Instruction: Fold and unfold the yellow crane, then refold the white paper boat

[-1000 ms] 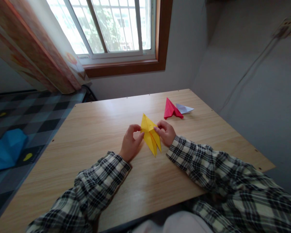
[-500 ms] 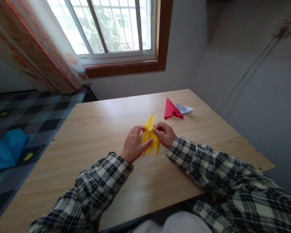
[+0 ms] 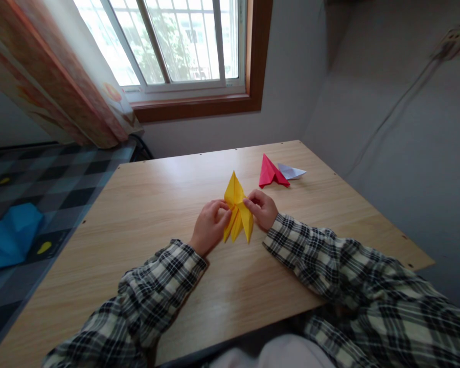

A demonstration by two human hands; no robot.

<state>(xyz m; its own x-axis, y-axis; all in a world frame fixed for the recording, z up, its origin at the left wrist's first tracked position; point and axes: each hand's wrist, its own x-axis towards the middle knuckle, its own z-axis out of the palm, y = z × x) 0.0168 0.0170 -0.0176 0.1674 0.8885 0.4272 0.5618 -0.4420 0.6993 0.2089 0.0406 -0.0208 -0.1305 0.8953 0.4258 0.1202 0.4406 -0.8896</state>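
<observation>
A yellow origami piece [image 3: 234,190] is held up over the middle of the wooden table [image 3: 168,194]. It has one broad pointed flap at the top and several narrow points hanging below. My left hand [image 3: 210,225] pinches its left edge at mid-height between thumb and fingers. On the opposite edge, my right hand [image 3: 262,208] grips the paper the same way, fingers curled. Farther back on the table, a red folded paper [image 3: 269,171] lies against a pale folded paper [image 3: 292,171], covering part of it.
Left of the table is a checked cloth surface [image 3: 72,176] with a large blue folded paper [image 3: 13,232] on it. A window [image 3: 176,46] and a curtain [image 3: 61,66] are beyond the table. A cable [image 3: 394,110] runs down the right wall from a socket.
The yellow paper has turned so its top flap now faces me, spread wider. My left thumb has drawn up from the lower points to the paper's left edge. My right hand barely moved.
</observation>
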